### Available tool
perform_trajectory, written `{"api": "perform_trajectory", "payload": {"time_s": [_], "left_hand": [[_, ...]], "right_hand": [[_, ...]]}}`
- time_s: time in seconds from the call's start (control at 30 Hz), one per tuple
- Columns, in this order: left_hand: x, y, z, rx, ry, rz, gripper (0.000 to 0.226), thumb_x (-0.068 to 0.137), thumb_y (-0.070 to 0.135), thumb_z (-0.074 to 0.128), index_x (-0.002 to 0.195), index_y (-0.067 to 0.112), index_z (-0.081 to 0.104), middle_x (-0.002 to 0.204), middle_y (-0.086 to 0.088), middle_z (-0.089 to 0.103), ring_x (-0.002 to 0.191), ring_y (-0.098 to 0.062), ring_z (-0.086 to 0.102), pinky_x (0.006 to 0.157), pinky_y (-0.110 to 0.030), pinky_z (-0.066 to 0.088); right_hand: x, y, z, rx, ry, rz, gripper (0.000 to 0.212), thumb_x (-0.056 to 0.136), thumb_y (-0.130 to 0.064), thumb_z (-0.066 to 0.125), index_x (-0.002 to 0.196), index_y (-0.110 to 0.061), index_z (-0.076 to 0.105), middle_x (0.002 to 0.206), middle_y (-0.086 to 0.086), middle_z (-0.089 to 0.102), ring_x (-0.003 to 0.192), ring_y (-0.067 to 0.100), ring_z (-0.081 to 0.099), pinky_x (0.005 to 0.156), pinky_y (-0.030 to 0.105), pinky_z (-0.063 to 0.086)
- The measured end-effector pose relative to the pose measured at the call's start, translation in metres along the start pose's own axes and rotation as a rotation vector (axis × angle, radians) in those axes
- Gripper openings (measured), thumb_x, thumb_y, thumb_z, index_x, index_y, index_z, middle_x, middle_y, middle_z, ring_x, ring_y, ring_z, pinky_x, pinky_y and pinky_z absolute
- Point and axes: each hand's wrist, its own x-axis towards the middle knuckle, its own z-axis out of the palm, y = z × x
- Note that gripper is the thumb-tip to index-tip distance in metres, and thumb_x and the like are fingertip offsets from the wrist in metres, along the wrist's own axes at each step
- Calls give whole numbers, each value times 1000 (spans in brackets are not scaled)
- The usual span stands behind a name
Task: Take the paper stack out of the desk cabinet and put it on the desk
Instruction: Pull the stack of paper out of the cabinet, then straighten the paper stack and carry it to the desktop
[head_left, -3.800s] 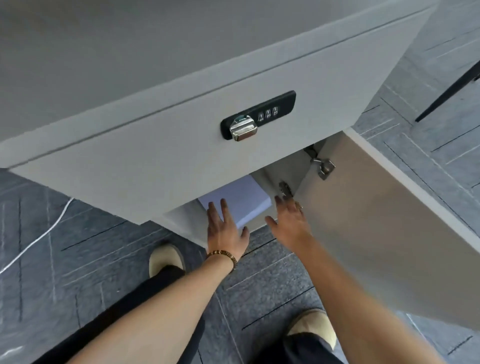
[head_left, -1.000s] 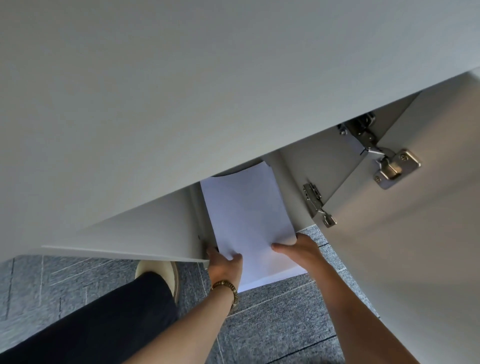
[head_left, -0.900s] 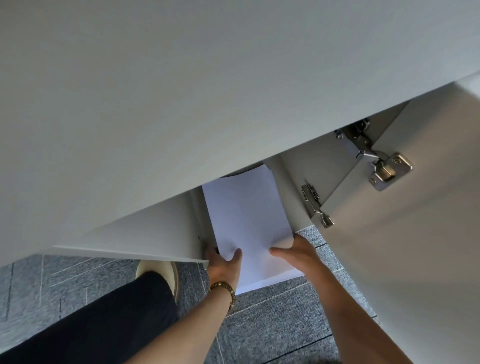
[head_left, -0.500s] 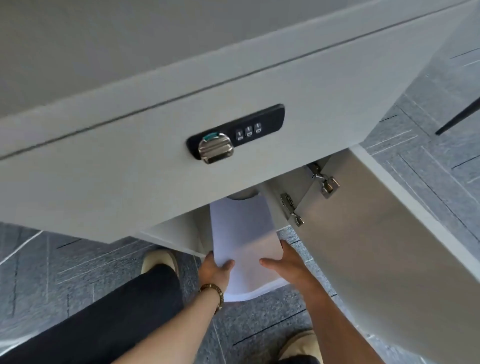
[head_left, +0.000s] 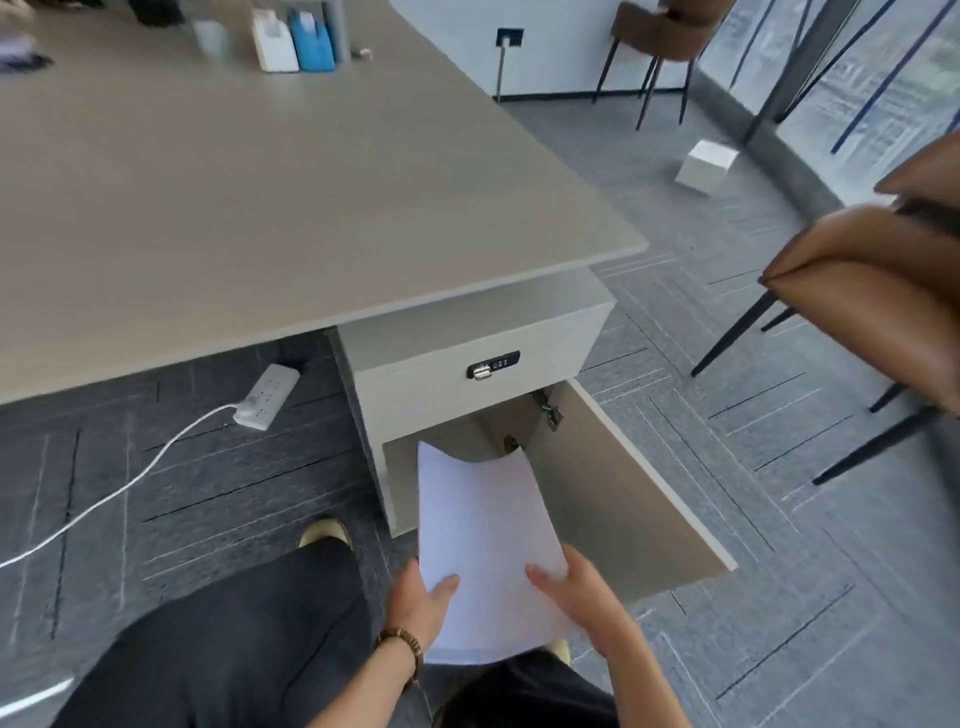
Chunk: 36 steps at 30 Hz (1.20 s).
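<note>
A white paper stack (head_left: 480, 530) hangs in the air in front of the open desk cabinet (head_left: 395, 410), its far end still level with the cabinet's opening. My left hand (head_left: 420, 603), with a bead bracelet at the wrist, grips the stack's near left edge. My right hand (head_left: 576, 597) grips its near right edge, thumb on top. The cabinet door (head_left: 618, 493) swings open to the right. The beige desk (head_left: 249, 197) top spreads above and to the left of the cabinet.
A drawer with a black combination lock (head_left: 493, 365) sits above the opening. A white power strip (head_left: 267, 396) and its cable lie on the carpet to the left. A brown chair (head_left: 872, 296) stands at the right. My knees are below. Boxes (head_left: 293, 39) stand at the desk's far end.
Both hands have pulled the paper stack out of the cabinet toward me. My head has risen and drawn back, so the desk top and the room have come into view.
</note>
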Motion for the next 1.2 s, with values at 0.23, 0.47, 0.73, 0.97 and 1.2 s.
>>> {"api": "perform_trajectory", "payload": {"time_s": [0.23,0.47,0.73,0.97,1.2], "left_hand": [[-108,14,-45,-18,-37,206,30,87,23,71,113,14,59,111,-1,69,99,-21,65,90,-37,54],[-196,14,-99,-95,-25,394,26,86,21,70,110,21,60,108,4,70,99,-15,66,94,-38,54],[-276,34,-168,-249,69,596,27,82,15,71,107,23,66,105,4,73,95,-15,69,89,-43,57],[-331,60,-234,-412,42,730,31,84,14,73,112,26,64,109,1,75,96,-17,73,81,-37,60],[-342,96,-266,-483,-32,846,38,80,21,74,115,29,64,105,10,77,95,-8,73,70,-20,56]], "right_hand": [[-127,-10,9,25,194,-112,29,87,-29,71,115,-21,63,105,-3,75,93,17,73,88,45,59],[-225,-31,32,44,320,-244,16,89,-22,71,104,-21,64,94,-3,77,84,14,74,82,41,60],[-293,-85,53,-1,350,-387,24,84,-37,74,101,-24,62,96,-7,74,89,15,70,83,40,57],[-346,-155,53,213,187,-554,29,86,-42,70,105,-20,68,103,1,77,96,25,73,92,51,57],[-331,-252,30,405,20,-548,30,93,-31,67,112,-9,66,108,13,77,96,33,75,81,46,61]]}}
